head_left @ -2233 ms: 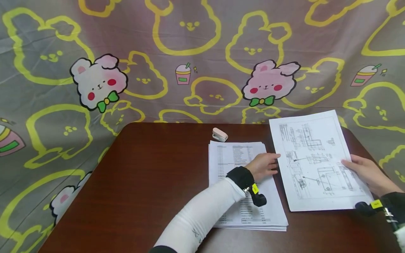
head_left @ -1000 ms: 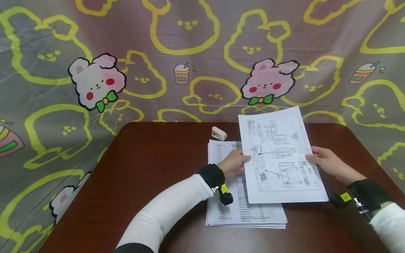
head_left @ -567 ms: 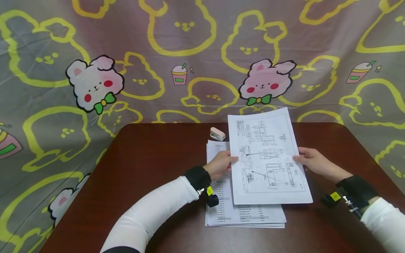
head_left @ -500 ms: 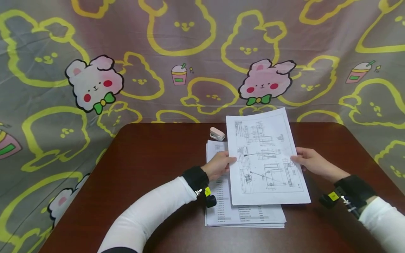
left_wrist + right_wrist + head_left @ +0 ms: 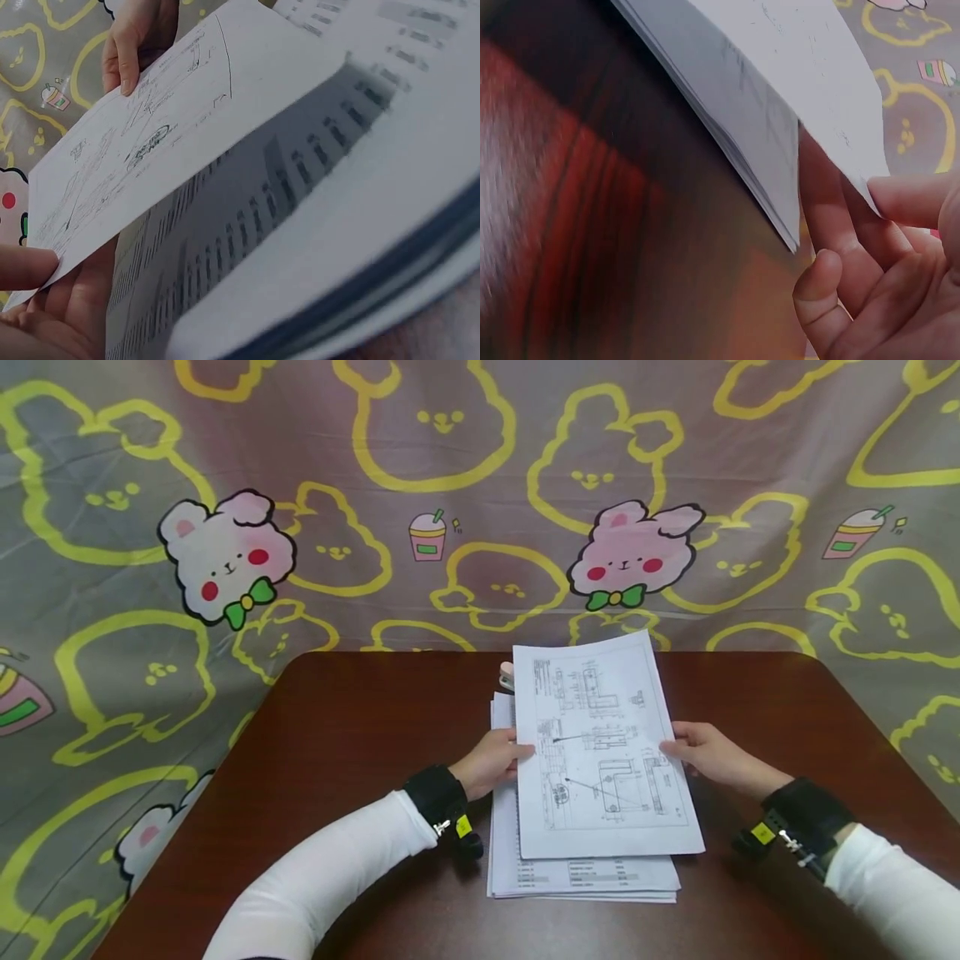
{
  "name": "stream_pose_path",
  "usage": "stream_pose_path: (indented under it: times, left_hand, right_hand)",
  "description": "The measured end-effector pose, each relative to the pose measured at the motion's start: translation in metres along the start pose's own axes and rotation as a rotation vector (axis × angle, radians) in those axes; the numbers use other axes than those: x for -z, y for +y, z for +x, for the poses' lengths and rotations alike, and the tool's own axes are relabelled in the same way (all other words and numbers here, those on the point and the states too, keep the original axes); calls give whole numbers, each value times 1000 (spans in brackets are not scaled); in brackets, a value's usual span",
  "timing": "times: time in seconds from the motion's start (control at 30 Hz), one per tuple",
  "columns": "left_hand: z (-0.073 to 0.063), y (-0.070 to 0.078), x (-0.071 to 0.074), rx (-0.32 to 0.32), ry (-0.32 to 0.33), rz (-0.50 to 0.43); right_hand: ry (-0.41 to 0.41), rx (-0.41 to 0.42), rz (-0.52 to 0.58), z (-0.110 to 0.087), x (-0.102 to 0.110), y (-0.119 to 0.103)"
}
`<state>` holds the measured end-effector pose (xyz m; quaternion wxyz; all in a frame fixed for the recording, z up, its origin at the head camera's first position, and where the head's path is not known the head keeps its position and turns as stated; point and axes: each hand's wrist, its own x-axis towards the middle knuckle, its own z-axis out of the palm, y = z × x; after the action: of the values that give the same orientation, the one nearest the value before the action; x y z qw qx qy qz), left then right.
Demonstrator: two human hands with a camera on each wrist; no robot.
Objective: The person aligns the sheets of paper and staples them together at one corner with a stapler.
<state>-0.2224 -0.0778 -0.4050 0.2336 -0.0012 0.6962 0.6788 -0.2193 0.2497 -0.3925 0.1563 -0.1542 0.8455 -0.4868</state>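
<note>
A paper sheet (image 5: 592, 843) printed with technical drawings is held up over a stack of printed papers (image 5: 637, 875). My left hand (image 5: 489, 763) pinches its left edge, thumb on top and fingers beneath, as the left wrist view also shows. On the opposite edge my right hand (image 5: 712, 752) pinches it the same way; in the right wrist view the thumb lies on the sheet (image 5: 817, 67) with the fingers below. A gap shows between sheet and stack in both wrist views. Most of the stack is hidden under the sheet.
Behind the stack, a small pale pink stapler-like item (image 5: 506, 675) is partly covered by the sheet. The dark brown table (image 5: 360, 735) has rounded far corners. A patterned curtain (image 5: 480, 468) hangs just past its far edge.
The sheet has come left from beside the stack to above it, and slightly down lately. My left hand, earlier reaching with spread fingers, has taken its left edge; both hands moved left with it.
</note>
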Motion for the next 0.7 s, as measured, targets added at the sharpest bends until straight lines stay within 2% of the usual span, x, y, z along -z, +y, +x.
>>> stream_pose_path:
  times: [0.2,0.37,0.5,0.7]
  left_hand:
    - [-8,-4,12,-29,13,109]
    - [-15,-7,20,-22,10,166]
    - [-16,-11,26,-23,14,227]
    - [-14,-15,31,-32,-29,307]
  right_hand:
    - [1,-13,-17,5,-12,1]
    - [4,-38,-44,6,-23,0]
    - [1,-44,-68,7,-29,2]
    - [-1,-64,-74,5,-36,4]
